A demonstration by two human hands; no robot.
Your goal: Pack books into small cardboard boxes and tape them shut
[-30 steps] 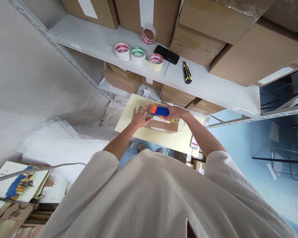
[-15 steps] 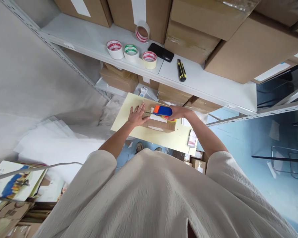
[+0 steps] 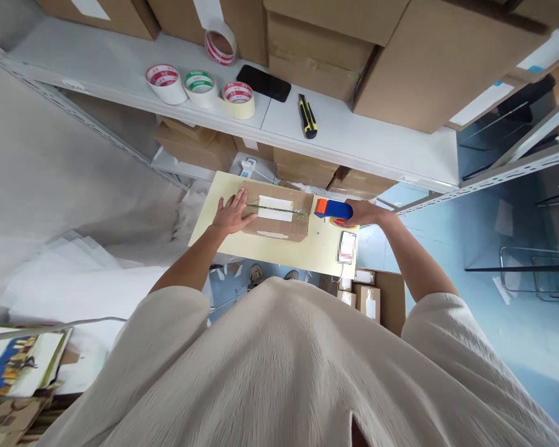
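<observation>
A cardboard box (image 3: 279, 225) lies on the pale yellow tabletop (image 3: 228, 247), with white paper on its top and a strip of tape along the middle seam. My left hand (image 3: 231, 212) rests on the box's left end, fingers spread. Just off the box's right end, my right hand (image 3: 361, 212) grips a blue tape dispenser (image 3: 336, 208) with an orange front; a yellow and red tape roll shows beneath it. Close below that hand, a lit phone (image 3: 347, 246) with a cable lies at the table's right side.
Above the table, a grey shelf (image 3: 345, 138) bears tape rolls (image 3: 238, 100), a black phone (image 3: 264, 83), a yellow and black utility knife (image 3: 307, 117) and large cartons (image 3: 419, 68). Small boxes (image 3: 368, 300) stand on the floor at right. White sheets (image 3: 74, 285) are piled at left.
My right hand and the tape dispenser have moved right, from over the box to beyond its right end. My left hand stays on the box's left end. The camera view has shifted.
</observation>
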